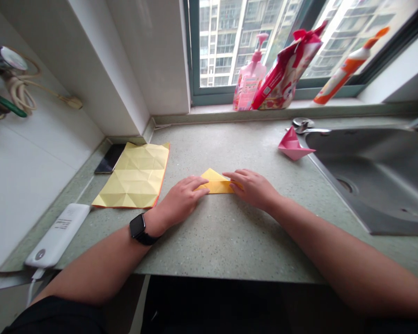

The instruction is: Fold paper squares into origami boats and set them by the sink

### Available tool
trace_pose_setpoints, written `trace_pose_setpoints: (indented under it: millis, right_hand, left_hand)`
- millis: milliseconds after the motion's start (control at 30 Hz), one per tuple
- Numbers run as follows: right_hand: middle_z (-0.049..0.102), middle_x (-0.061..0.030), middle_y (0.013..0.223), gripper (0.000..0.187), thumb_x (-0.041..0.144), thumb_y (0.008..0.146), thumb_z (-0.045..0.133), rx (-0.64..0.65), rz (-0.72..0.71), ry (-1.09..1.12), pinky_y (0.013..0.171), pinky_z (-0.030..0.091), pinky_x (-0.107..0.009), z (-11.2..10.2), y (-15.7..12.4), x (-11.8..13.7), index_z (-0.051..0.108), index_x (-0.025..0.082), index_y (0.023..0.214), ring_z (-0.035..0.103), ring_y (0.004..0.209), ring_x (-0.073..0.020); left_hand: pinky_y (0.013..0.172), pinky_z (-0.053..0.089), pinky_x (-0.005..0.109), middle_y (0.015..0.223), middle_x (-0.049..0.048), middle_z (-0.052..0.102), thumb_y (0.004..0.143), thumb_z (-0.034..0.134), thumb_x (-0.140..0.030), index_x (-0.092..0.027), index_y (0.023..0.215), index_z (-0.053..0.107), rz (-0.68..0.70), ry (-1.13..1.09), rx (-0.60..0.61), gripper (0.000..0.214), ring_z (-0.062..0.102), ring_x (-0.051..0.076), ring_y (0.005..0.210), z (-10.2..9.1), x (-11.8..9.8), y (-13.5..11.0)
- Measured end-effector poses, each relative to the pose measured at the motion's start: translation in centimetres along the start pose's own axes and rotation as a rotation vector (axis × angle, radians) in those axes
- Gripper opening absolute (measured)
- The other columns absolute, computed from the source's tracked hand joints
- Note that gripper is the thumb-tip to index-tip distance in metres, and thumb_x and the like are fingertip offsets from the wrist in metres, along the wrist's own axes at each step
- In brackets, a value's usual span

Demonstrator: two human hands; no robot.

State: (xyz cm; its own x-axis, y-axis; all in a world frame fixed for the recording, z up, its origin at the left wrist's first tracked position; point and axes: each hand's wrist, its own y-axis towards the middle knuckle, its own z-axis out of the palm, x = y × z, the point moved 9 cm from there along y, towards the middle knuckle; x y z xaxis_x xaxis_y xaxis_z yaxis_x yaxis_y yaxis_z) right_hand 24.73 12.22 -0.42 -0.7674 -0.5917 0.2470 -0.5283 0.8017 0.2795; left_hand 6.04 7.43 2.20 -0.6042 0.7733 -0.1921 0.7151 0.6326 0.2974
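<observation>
A small folded yellow paper (215, 182) lies on the green speckled counter (230, 232). My left hand (181, 200), with a black watch on its wrist, lies flat with fingers stretched out, pressing the paper's left end. My right hand (252, 186) lies flat on the paper's right end, fingers extended leftward. Both hands press the paper down; neither lifts it.
A creased yellow sheet (135, 176) lies to the left beside a dark phone (108, 158). A white power bank (58, 234) sits at the left edge. A pink folded paper boat (293, 146) stands by the steel sink (376, 176). Bottles and a red bag (285, 69) line the windowsill.
</observation>
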Motion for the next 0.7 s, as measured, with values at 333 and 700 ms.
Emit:
trace_pose_setpoints:
  millis: [333, 700]
  right_hand:
    - [0.079, -0.0085, 0.122, 0.041, 0.01, 0.1, 0.061, -0.054, -0.163, -0.092, 0.099, 0.053, -0.047, -1.0, -0.1, 2.3, 0.082, 0.031, 0.128, 0.069, 0.112, -0.029]
    - [0.079, -0.0075, 0.116, 0.033, 0.023, 0.106, 0.066, 0.074, -0.327, -0.058, 0.09, 0.057, -0.041, -0.1, -0.6, 5.3, 0.084, 0.036, 0.13, 0.071, 0.1, -0.0244]
  left_hand:
    - [0.108, 0.061, 0.049, 0.14, 0.0109, 0.074, 0.109, 0.06, -0.017, -0.021, 0.135, 0.074, -0.028, -0.038, 0.117, 0.03, 0.071, 0.029, 0.126, 1.0, -0.5, 0.0]
    - [0.111, 0.058, 0.048, 0.139, 0.0107, 0.073, 0.108, 0.061, -0.019, -0.022, 0.144, 0.07, -0.043, -0.026, 0.171, 0.037, 0.069, 0.029, 0.126, 1.2, -0.9, 0.1]
